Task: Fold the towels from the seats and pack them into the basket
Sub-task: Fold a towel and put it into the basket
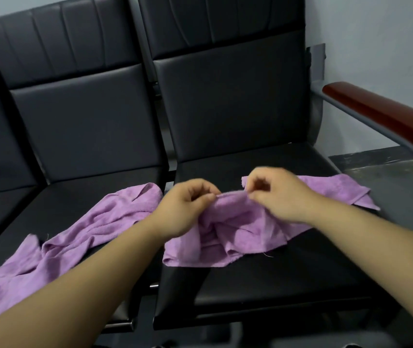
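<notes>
A crumpled purple towel (235, 232) lies on the right black seat (288, 277). My left hand (185, 207) and my right hand (278, 194) both pinch its upper edge, close together, and lift that edge a little off the seat. Part of the same towel spreads flat behind my right hand toward the armrest. A second purple towel (57, 247) lies rumpled across the middle seat (57, 194), running down to the lower left corner of the view. No basket is in view.
The row of black padded seats has tall backrests (225, 96). A red-brown wooden armrest (389, 119) on a grey metal frame bounds the right seat. A pale wall and grey floor (386, 172) lie beyond it.
</notes>
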The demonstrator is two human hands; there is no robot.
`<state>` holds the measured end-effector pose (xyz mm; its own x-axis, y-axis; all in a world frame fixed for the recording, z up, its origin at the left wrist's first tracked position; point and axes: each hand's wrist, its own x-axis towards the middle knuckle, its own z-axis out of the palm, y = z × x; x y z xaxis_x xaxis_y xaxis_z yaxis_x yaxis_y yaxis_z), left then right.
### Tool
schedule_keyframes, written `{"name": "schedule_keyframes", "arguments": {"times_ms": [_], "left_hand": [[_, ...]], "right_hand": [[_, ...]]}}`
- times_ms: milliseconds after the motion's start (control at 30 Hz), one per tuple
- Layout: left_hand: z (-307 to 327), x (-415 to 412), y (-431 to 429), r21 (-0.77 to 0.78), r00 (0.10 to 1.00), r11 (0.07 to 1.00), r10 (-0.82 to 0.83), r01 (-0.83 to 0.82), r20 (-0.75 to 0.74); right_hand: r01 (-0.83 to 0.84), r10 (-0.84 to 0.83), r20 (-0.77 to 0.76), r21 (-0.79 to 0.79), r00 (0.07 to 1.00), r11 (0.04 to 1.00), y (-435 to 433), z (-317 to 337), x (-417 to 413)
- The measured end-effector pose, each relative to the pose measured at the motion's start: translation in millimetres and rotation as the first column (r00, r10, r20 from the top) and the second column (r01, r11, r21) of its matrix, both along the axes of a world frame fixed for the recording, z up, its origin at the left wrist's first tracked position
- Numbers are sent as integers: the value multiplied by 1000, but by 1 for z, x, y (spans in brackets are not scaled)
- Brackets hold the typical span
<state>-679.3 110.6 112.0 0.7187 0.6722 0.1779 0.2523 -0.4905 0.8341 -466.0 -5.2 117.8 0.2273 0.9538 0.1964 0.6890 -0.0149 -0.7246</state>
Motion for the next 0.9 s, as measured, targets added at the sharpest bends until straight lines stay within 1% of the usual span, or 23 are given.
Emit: {"name": "schedule_keyframes", "arguments": {"times_ms": [67, 133, 200, 267, 333, 400, 467, 500, 533, 567, 600, 633, 667, 700, 733, 767, 800, 833, 867, 900], "left_hand": [[16, 1, -2, 0, 999, 1000, -11, 11, 42], [28, 2, -2, 38, 999, 999, -3, 1, 47], [37, 3, 1, 67, 996, 995, 68, -72, 65], [47, 2, 4, 46, 982, 987, 146, -152, 122], [57, 0, 5, 19, 968, 981, 189, -195, 164], [63, -3, 6, 3, 964, 979, 199, -202, 174], [68, -7, 5, -9, 974, 988, 155, -156, 165], [71, -8, 4, -15, 984, 995, 96, -95, 148], [74, -10, 1, -41, 993, 999, 12, -8, 114], [76, -12, -1, -82, 996, 993, -82, 85, 46], [79, -13, -4, -134, 982, 976, -180, 171, -62], [80, -14, -5, -160, 946, 961, -256, 226, -199], [80, -13, -6, -124, 897, 959, -283, 255, -339], [78, -13, -3, -29, 865, 967, -241, 255, -441], [75, -12, 2, 59, 861, 974, -163, 218, -482], [72, -10, 5, 117, 885, 981, -83, 153, -458], [69, -8, 7, 135, 926, 989, 0, 55, -378], [66, -6, 10, 96, 960, 993, 89, -66, -265], [63, -2, 10, -13, 974, 984, 172, -176, -147], [62, 3, 9, -167, 968, 953, 248, -252, -43]], "right_hand": [[25, -22, -48, 75, 999, 997, -2, 22, 4], [37, -24, -101, 130, 995, 991, -6, 39, 6], [29, -2, -162, 161, 987, 986, -10, 52, 6], [-34, 57, -170, 136, 984, 990, -14, 61, 6], [-146, 148, -113, 24, 983, 989, -18, 66, 8], [-250, 251, -16, -153, 968, 956, -21, 66, 13], [-257, 292, 76, -300, 954, 919, -22, 61, 17], [-222, 273, 119, -322, 955, 920, -21, 59, 19], [-171, 228, 162, -304, 960, 937, -19, 58, 21], [-113, 167, 198, -260, 966, 959, -17, 56, 22], [-59, 101, 203, -202, 974, 978, -16, 55, 24], [-13, 36, 165, -139, 986, 990, -14, 55, 24], [24, -16, 97, -79, 995, 997, -13, 54, 24], [46, -46, 20, -28, 999, 999, -12, 54, 22], [53, -52, -56, 5, 997, 999, -11, 53, 19], [39, -35, -128, 29, 991, 999, -11, 54, 16], [0, 7, -188, 35, 982, 999, -11, 56, 13], [-72, 76, -235, 27, 969, 997, -12, 58, 9], [-163, 154, -248, -16, 957, 986, -14, 59, 8], [-255, 231, -196, -106, 953, 961, -15, 58, 8]]}}
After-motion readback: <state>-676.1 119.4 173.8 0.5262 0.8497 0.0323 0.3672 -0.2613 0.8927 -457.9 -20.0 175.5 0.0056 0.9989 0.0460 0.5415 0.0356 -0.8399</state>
